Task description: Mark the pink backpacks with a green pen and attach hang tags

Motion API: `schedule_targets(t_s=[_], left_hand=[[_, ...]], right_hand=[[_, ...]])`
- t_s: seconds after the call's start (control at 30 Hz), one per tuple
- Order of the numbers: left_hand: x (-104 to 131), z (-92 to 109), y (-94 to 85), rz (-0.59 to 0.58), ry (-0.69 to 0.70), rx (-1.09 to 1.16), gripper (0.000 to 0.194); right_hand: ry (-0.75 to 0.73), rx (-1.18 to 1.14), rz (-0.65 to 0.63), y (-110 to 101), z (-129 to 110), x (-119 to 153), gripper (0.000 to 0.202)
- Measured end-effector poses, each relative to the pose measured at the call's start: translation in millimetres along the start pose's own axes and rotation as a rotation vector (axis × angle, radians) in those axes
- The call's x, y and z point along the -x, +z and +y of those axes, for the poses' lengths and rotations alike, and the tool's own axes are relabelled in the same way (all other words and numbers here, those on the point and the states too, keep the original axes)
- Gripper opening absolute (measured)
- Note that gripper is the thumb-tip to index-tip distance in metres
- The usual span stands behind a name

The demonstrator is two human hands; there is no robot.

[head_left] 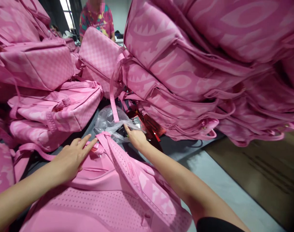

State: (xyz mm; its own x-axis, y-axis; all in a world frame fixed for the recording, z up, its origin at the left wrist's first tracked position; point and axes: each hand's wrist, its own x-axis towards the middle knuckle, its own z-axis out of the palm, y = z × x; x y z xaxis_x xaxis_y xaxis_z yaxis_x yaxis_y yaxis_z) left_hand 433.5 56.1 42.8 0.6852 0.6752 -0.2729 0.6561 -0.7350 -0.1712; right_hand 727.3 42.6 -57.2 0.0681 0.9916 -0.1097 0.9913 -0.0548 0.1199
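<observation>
A pink backpack (93,199) with a dotted mesh back panel and straps lies in front of me. My left hand (74,154) lies over its top edge, fingers stretched out and holding nothing, the fingertips near the pink top loop (103,135). My right hand (136,137) is at a clear plastic bag (108,117) just beyond the backpack. Its index finger is extended against the plastic; the other fingers are mostly hidden. Shiny red and black packets (150,127) lie beside this hand. A pink strap (113,96) hangs down onto the plastic bag.
Stacked pink shark-pattern backpacks (176,64) rise at the right. More pink backpacks (55,109) are piled at the left, and a checkered one (100,48) stands behind. A person (107,19) in a colourful shirt stands beyond. A brown cardboard surface (255,167) is at the lower right.
</observation>
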Motion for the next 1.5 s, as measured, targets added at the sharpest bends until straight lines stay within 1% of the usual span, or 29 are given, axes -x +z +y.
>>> schedule_targets(t_s=[0.07,0.2,0.37,0.47,0.6,0.67,0.73,0.87,1.03,1.1,1.13,1.17,1.2,1.23,1.27,1.3,1.33,1.37,1.43,1.47,1.5], left_hand=[[-1,2,-4.4,-0.045,-0.011,0.005,0.096],[-2,5,-13.6,-0.139,-0.02,0.01,0.096],[-4,8,-17.0,-0.144,-0.039,0.01,0.097],[-4,9,-17.1,-0.156,-0.038,0.035,0.103],[-3,7,-17.0,-0.158,-0.04,0.057,0.106],[-2,5,-16.9,-0.144,-0.038,0.067,0.105],[1,4,-16.9,-0.126,-0.021,0.083,0.105],[6,3,-17.5,-0.095,-0.003,0.102,0.106],[14,2,-19.4,-0.008,0.009,0.169,0.103],[16,1,-18.8,0.018,0.013,0.199,0.102],[17,0,-17.9,0.027,0.015,0.214,0.103],[17,-1,-16.6,0.037,0.016,0.229,0.104],[18,-1,-15.2,0.047,0.017,0.246,0.104],[18,-2,-13.9,0.059,0.023,0.266,0.104],[20,-2,-13.1,0.08,0.028,0.29,0.101],[22,-1,-13.1,0.12,0.024,0.318,0.094],[26,0,-14.2,0.181,0.009,0.351,0.083],[31,3,-16.4,0.261,-0.012,0.392,0.068],[46,10,-23.1,0.426,-0.043,0.506,0.038],[55,15,-26.7,0.483,-0.044,0.572,0.031],[64,20,-29.7,0.514,-0.039,0.628,0.029]], right_hand=[[-0.027,0.023,0.02,0,-6,-4,0.069],[-0.146,0.071,0.056,4,-12,-8,0.049],[-0.304,0.108,0.043,3,-17,-24,0.049],[-0.343,0.12,0.048,2,-20,-30,0.04],[-0.345,0.119,0.07,6,-22,-25,0.028],[-0.345,0.112,0.075,7,-21,-19,0.027],[-0.315,0.105,0.081,5,-20,-12,0.029],[-0.217,0.082,0.105,-2,-21,-2,0.033],[-0.272,-0.023,0.075,-9,-19,8,0.022],[-0.228,-0.046,0.099,-17,-16,17,0.023],[-0.175,-0.067,0.142,-24,-14,24,0.026],[-0.104,-0.134,0.208,-33,-13,32,0.028],[-0.026,-0.264,0.277,-44,-14,41,0.027],[0.046,-0.454,0.331,-57,-17,51,0.026],[0.095,-0.687,0.354,-69,-21,62,0.025],[0.117,-0.927,0.342,-82,-28,73,0.028],[0.111,-1.138,0.299,-93,-36,84,0.031],[0.082,-1.285,0.241,-102,-45,93,0.033],[0.017,-1.441,0.154,-113,-64,106,0.034],[-0.01,-1.471,0.126,-116,-73,111,0.033],[-0.037,-1.474,0.109,-116,-79,113,0.032]])
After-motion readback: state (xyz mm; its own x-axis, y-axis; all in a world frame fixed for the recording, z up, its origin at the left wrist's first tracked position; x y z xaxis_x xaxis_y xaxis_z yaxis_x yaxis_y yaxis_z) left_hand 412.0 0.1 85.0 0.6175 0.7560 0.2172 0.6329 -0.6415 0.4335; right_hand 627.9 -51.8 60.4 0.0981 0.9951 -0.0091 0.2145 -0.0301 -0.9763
